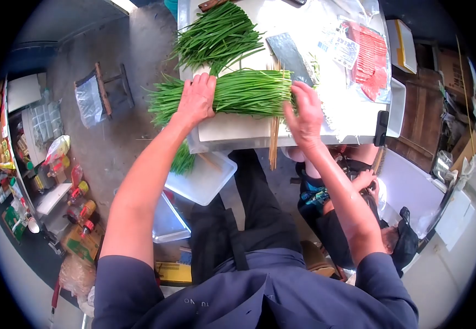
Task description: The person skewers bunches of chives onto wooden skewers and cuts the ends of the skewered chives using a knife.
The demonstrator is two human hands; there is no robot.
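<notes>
A thick bundle of green chives point(249, 93) lies across the white board point(221, 129) on the table. My left hand point(198, 98) is closed over the bundle from above, near its leafy left end. At the trimmed right end, my right hand point(305, 112) is held with fingers stretched and slightly apart, close against the stem ends. Thin bamboo skewers point(273, 142) run beneath the bundle and stick out past the table's front edge. Behind it rests a flat grey blade point(291, 55), its handle not visible. A second pile of chives point(218, 35) lies farther back on the left.
Plastic-wrapped red strips point(368, 60) lie on the table's right side. Below the front edge is a white tray point(210, 181) with more chives. Another person point(353, 219) sits close on my right. A folding stool point(103, 93) and bottles point(81, 208) stand at left.
</notes>
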